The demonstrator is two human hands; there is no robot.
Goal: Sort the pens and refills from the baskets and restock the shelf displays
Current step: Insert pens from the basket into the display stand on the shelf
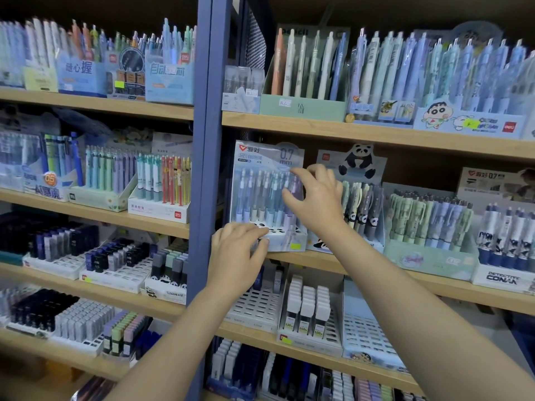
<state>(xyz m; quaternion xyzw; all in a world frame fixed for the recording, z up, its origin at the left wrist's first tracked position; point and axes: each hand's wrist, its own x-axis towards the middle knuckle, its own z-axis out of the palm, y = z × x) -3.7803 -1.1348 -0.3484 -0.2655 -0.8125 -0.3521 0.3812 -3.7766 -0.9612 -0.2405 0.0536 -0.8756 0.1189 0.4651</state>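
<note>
Your left hand (236,250), at centre frame, curls its fingers round the front lower corner of the pale blue cardboard display box marked 0.7 mm (267,198), steadying it on the light wooden shelf (376,273). Your right hand (317,195), just right of it, has thumb and forefinger narrowed at the tops of the pastel mechanical pencils (262,195); whether they pinch one I cannot tell. Brace the box, seat each pencil upright in an empty front hole, and avoid nudging the panda-topped pen display (360,198) beside it.
</note>
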